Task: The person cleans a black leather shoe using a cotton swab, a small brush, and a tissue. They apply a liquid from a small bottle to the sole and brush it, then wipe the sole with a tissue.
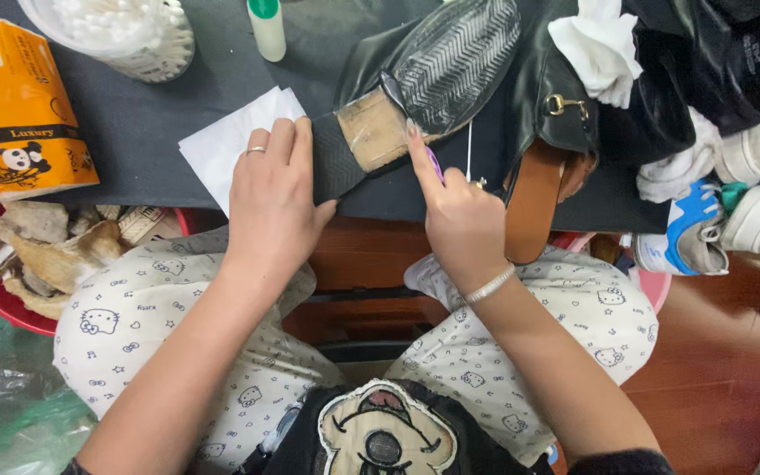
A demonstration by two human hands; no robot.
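- Left hand (273, 207) pins the black shoe (424, 84), sole up; heel held flat
- Right hand (461, 220) pinches a small purple tool (434, 164) at the arch; scuffed tan patch apparently unfinished

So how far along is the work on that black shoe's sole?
Looks done: the black shoe lies sole-up on the dark table, with a white tissue beside it. In hand: the left hand steadies the heel while the right hand works a small purple tool at the tan instep. Left: that instep patch looks scuffed, and other shoes are piled at right.
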